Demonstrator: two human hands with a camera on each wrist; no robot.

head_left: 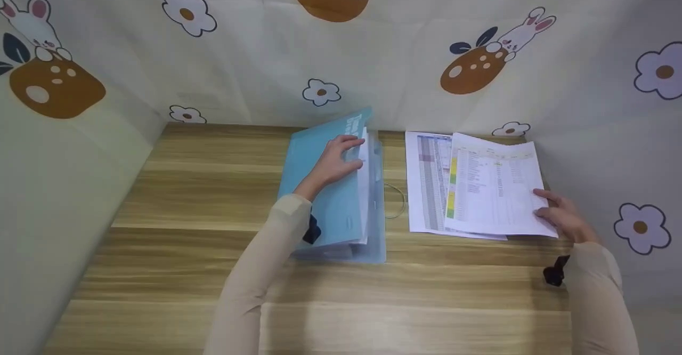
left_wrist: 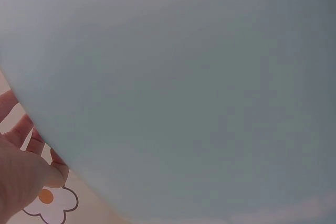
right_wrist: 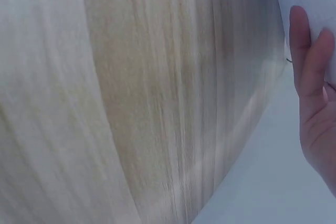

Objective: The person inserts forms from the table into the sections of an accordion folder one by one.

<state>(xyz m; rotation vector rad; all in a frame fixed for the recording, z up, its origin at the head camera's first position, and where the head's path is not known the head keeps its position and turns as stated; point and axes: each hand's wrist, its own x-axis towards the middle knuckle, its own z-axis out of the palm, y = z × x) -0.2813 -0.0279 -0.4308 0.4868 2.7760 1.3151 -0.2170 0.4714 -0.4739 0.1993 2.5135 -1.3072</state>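
A light blue folder (head_left: 325, 206) lies on the table with its cover partly raised and white papers showing inside. My left hand (head_left: 334, 164) holds the cover's right edge; the left wrist view shows that hand (left_wrist: 26, 166) at the rim of the cover (left_wrist: 184, 103), which fills most of that view. Over to the right, a printed sheet (head_left: 493, 184) with yellow and green cells overlaps another printed sheet (head_left: 426, 184). My right hand (head_left: 565, 216) pinches the top sheet's right edge. In the right wrist view the fingers of this hand (right_wrist: 315, 98) lie against the white paper.
A thin ring-shaped band (head_left: 403, 201) lies between the folder and the sheets. The wooden table (head_left: 176, 248) meets a patterned cloth (head_left: 240, 62) at the back and both sides.
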